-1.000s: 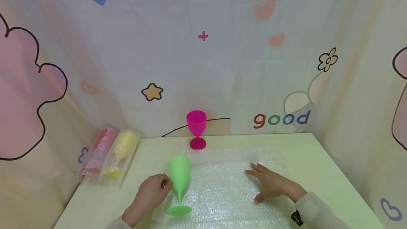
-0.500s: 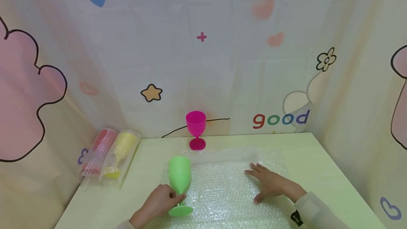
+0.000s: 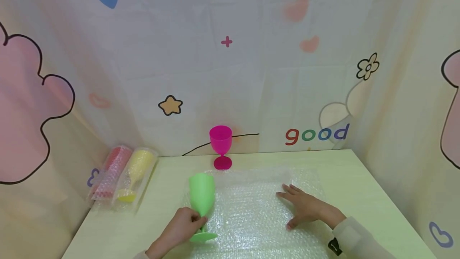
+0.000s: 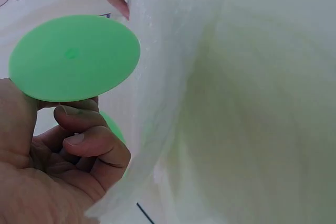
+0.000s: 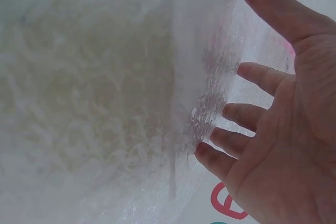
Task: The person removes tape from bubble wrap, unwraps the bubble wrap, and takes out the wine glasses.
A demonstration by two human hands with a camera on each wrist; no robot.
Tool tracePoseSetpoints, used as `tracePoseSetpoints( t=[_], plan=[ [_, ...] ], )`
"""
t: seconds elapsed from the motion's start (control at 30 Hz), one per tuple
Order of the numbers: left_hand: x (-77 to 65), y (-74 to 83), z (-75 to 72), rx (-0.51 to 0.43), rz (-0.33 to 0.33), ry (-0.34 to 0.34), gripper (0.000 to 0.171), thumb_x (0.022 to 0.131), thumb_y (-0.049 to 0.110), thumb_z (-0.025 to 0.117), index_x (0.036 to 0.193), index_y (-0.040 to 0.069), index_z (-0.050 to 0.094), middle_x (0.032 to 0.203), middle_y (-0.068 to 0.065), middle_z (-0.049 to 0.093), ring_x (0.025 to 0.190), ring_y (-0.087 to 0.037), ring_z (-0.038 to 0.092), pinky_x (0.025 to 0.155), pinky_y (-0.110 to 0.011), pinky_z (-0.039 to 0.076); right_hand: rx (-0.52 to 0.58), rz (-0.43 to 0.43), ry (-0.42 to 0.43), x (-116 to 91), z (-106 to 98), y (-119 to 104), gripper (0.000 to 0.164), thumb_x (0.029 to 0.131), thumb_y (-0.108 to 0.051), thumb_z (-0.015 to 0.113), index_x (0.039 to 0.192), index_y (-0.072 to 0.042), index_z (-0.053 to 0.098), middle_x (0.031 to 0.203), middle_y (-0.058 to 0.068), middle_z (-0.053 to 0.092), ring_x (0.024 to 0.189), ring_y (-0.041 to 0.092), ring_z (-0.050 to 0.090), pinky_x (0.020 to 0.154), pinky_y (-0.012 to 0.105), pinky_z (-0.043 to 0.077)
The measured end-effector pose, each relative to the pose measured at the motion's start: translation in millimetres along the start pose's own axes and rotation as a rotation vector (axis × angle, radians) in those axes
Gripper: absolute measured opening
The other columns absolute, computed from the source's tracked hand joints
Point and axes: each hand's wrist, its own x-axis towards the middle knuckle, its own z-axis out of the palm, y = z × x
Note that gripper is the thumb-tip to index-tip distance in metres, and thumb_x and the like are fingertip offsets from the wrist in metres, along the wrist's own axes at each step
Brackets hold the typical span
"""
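A light green goblet [image 3: 202, 193] stands near the left edge of a sheet of bubble wrap [image 3: 251, 211]. My left hand [image 3: 181, 229] grips its stem just above the round base. In the left wrist view the underside of that base [image 4: 73, 59] shows above the curled fingers, and most of the bowl is hidden. My right hand [image 3: 305, 207] rests on the right part of the bubble wrap with fingers spread. Those fingertips touch the wrap [image 5: 205, 114] in the right wrist view.
A magenta goblet [image 3: 221, 143] stands upright at the table's back edge. On the left lie a red bundle [image 3: 113, 171] and a yellow goblet [image 3: 136, 171], each in bubble wrap. Behind the table [image 3: 366, 207] hangs a printed curtain [image 3: 251, 83].
My left hand has moved from beside the green goblet's bowl down to its stem and grips it. The goblet has shifted slightly upward in view. The right hand has stayed put.
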Motion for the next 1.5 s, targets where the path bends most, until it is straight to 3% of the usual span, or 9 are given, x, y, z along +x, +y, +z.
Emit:
tracePoseSetpoints(
  t=[0.2,0.43,0.73,1.03,1.5],
  plan=[
    [1.8,9.5,-13.3,-0.039,0.006,0.055,0.04,0.095,0.032,0.063,0.061,0.011,0.067,0.049,0.011,0.045,0.043,-0.001,0.029,0.041,-0.015,0.025,0.009,-0.01,0.001,0,0,1,0.102,0.063,-0.047,0.088,0.15,-0.019,0.041,0.163,0.015,0.022,0.15,0.043,0.018,0.115,0.065,0.026],
    [7.0,16.2,-27.7,-0.027,0.014,0.151,0.04,0.095,0.032,0.064,0.063,0.009,0.066,0.053,0.005,0.057,0.045,-0.001,0.037,0.043,-0.018,0.033,0.009,-0.015,0.009,0,1,1,0.102,0.063,-0.046,0.088,0.15,-0.018,0.041,0.163,0.016,0.023,0.15,0.044,0.019,0.114,0.065,0.027],
    [16.4,22.5,-45.7,-0.023,0.015,0.252,0.025,0.092,0.024,0.068,0.071,0.012,0.07,0.06,0.004,0.062,0.053,-0.004,0.05,0.05,-0.019,0.042,0.016,-0.006,0.012,0,0,-1,0.101,0.063,-0.045,0.088,0.149,-0.019,0.042,0.163,0.015,0.023,0.149,0.044,0.019,0.112,0.068,0.028],
    [35.8,25.2,-60.3,-0.021,0.033,0.331,0.016,0.09,0.023,0.071,0.082,0.009,0.075,0.07,0.004,0.07,0.063,-0.005,0.062,0.059,-0.021,0.051,0.034,-0.013,0.009,-2,0,-1,0.101,0.063,-0.046,0.087,0.149,-0.019,0.042,0.163,0.016,0.022,0.15,0.044,0.018,0.113,0.067,0.026],
    [66.6,31.4,-69.4,0.051,0.12,0.439,0.016,0.088,0.02,0.074,0.076,0.01,0.074,0.071,0.0,0.073,0.066,-0.009,0.061,0.059,-0.022,0.049,0.029,0.021,0.006,0,2,1,0.1,0.064,-0.047,0.087,0.15,-0.024,0.041,0.164,0.011,0.021,0.151,0.04,0.017,0.113,0.067,0.028]
  ],
)
